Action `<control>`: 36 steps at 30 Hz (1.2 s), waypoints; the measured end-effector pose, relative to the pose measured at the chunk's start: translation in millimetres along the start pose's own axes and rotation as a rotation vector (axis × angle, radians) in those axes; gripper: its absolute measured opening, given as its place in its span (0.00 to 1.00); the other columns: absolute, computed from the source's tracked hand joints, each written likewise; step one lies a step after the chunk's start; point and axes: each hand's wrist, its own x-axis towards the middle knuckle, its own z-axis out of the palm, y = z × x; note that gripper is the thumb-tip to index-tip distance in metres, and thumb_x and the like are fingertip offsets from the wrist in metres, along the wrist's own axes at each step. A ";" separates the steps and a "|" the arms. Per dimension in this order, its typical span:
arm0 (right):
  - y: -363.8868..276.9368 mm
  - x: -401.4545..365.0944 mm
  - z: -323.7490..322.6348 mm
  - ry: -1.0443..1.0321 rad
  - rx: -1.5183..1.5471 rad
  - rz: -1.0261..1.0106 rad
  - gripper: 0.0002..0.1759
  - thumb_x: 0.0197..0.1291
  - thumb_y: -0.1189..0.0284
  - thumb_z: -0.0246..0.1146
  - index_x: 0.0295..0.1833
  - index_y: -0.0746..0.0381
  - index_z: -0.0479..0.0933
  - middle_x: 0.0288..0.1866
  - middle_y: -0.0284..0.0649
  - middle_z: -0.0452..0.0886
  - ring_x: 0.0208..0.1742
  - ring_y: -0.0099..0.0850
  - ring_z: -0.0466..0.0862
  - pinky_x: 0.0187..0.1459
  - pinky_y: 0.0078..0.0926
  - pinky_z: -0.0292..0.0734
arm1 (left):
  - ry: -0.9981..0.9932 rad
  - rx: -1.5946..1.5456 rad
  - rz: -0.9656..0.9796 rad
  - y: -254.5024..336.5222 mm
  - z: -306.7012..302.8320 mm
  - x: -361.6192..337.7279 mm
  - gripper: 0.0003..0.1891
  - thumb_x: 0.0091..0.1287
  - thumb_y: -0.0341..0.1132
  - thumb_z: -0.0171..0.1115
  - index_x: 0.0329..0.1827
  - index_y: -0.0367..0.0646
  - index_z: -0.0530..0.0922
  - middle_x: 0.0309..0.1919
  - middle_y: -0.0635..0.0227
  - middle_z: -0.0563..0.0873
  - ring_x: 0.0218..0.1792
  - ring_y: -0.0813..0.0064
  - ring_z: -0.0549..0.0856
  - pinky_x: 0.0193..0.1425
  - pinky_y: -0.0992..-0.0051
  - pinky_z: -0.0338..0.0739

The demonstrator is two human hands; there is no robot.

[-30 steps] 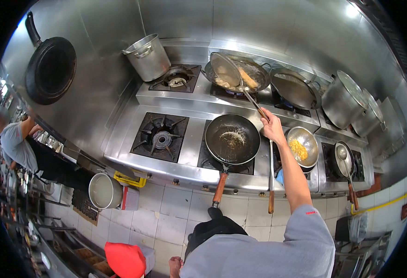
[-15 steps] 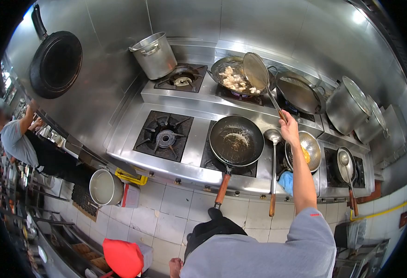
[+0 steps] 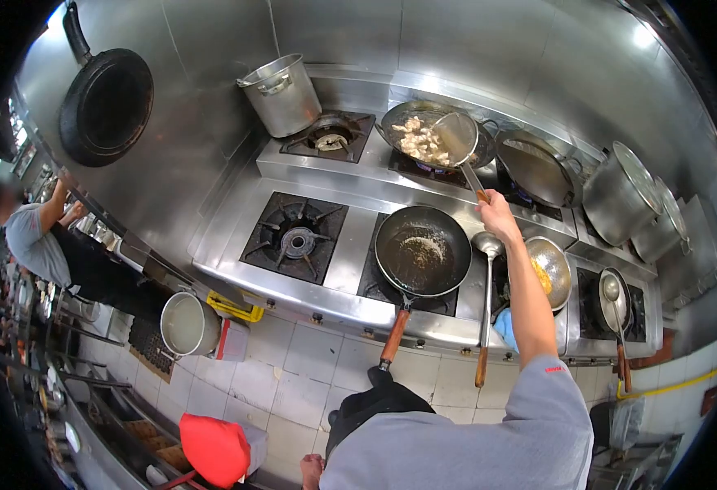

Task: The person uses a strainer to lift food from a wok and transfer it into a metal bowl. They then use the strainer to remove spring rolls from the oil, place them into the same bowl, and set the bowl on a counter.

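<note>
Steel panels (image 3: 473, 41) stand behind a two-tier stove (image 3: 357, 245) in the head view, and a co-worker (image 3: 38, 245) is off to the left. The right hand (image 3: 497, 214) is closed around the handle of a mesh skimmer (image 3: 459, 135), whose head leans into the right part of the back wok (image 3: 436, 108), beside pale food pieces (image 3: 420, 140). The left hand (image 3: 312, 471) hangs low by the body with curled fingers; I cannot tell whether it grips anything. The step in hand looks like working the pieces with the skimmer as they cook, and another pass would call for a low, tilted mesh that slides under them without pushing any over the rim.

Among the containers, the black frying pan (image 3: 424, 276) on a front burner shows a pale, crumbly residue. To its right, past a ladle (image 3: 487, 286), a metal bowl (image 3: 558, 260) holds yellow food (image 3: 541, 278). What the second wok (image 3: 536, 169) holds is hard to make out. Lower left, a pot (image 3: 210, 331) contains cloudy liquid. A tall stockpot (image 3: 285, 96) stands back left, its contents hidden.
</note>
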 end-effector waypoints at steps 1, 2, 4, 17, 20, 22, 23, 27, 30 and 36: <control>-6.0 4.1 6.4 -0.053 0.117 0.091 0.19 0.50 0.76 0.51 0.49 0.71 0.68 0.32 0.48 0.77 0.34 0.34 0.77 0.31 0.29 0.70 | -0.007 -0.020 0.034 -1.9 0.8 -0.4 0.03 0.57 0.27 0.49 0.30 0.35 0.70 0.15 0.67 0.73 0.14 0.79 0.72 0.13 0.81 0.64; -11.7 8.6 11.7 -0.108 0.234 0.182 0.18 0.51 0.76 0.51 0.49 0.70 0.68 0.27 0.44 0.75 0.28 0.29 0.76 0.23 0.26 0.69 | -0.014 -0.040 0.067 -3.6 1.5 -0.7 0.03 0.57 0.26 0.49 0.30 0.35 0.70 0.14 0.67 0.73 0.14 0.79 0.72 0.14 0.81 0.64; -8.8 24.3 26.3 -0.171 0.353 0.199 0.19 0.55 0.78 0.49 0.54 0.68 0.61 0.27 0.34 0.70 0.18 0.18 0.64 0.14 0.17 0.58 | 0.005 -0.039 0.049 -6.0 2.8 0.3 0.03 0.57 0.26 0.49 0.31 0.35 0.70 0.15 0.66 0.73 0.14 0.79 0.72 0.14 0.80 0.64; 8.1 32.3 51.9 -0.179 0.777 0.201 0.16 0.58 0.77 0.51 0.53 0.63 0.64 0.30 0.33 0.73 0.18 0.14 0.63 0.12 0.11 0.54 | 0.090 0.008 -0.051 2.7 6.6 -18.4 0.04 0.56 0.25 0.50 0.32 0.33 0.70 0.17 0.64 0.75 0.16 0.78 0.74 0.16 0.80 0.68; 13.4 22.4 50.2 -0.146 0.723 0.152 0.21 0.58 0.77 0.51 0.58 0.62 0.61 0.30 0.33 0.74 0.18 0.15 0.64 0.13 0.13 0.56 | 0.047 -0.011 0.045 3.8 5.1 -20.5 0.03 0.56 0.25 0.50 0.30 0.34 0.70 0.16 0.65 0.75 0.15 0.79 0.74 0.16 0.80 0.68; 15.5 14.0 50.7 -0.125 0.704 0.130 0.20 0.58 0.77 0.51 0.58 0.62 0.62 0.31 0.33 0.74 0.18 0.15 0.63 0.13 0.13 0.54 | 0.067 -0.006 0.008 5.6 5.9 -18.5 0.02 0.56 0.25 0.50 0.30 0.35 0.70 0.16 0.66 0.74 0.15 0.79 0.73 0.16 0.80 0.67; 16.5 10.2 51.0 -0.103 0.688 0.105 0.20 0.57 0.78 0.51 0.57 0.62 0.63 0.31 0.33 0.73 0.17 0.14 0.62 0.13 0.12 0.53 | 0.087 0.000 -0.027 11.4 7.4 -19.6 0.02 0.56 0.25 0.50 0.29 0.35 0.70 0.15 0.67 0.74 0.15 0.80 0.73 0.15 0.80 0.67; 31.2 4.3 55.5 -0.046 0.544 0.009 0.22 0.57 0.78 0.52 0.59 0.62 0.62 0.30 0.33 0.74 0.17 0.13 0.61 0.15 0.13 0.54 | 0.055 0.045 -0.041 13.0 3.7 -12.5 0.02 0.57 0.26 0.49 0.29 0.37 0.69 0.15 0.67 0.73 0.15 0.80 0.73 0.14 0.81 0.66; 43.0 -2.1 54.4 0.039 0.390 -0.087 0.24 0.56 0.78 0.52 0.61 0.62 0.62 0.32 0.36 0.76 0.22 0.16 0.68 0.23 0.15 0.63 | 0.065 -0.016 -0.106 6.8 -1.2 -3.2 0.02 0.59 0.26 0.48 0.31 0.38 0.69 0.17 0.67 0.74 0.14 0.80 0.72 0.14 0.81 0.65; 23.8 -25.8 30.5 0.118 0.118 -0.147 0.23 0.55 0.78 0.53 0.59 0.64 0.65 0.46 0.45 0.77 0.46 0.28 0.77 0.47 0.23 0.68 | 0.036 0.020 -0.094 5.6 -6.1 -1.1 0.04 0.60 0.28 0.48 0.35 0.37 0.70 0.19 0.67 0.76 0.16 0.79 0.75 0.17 0.79 0.71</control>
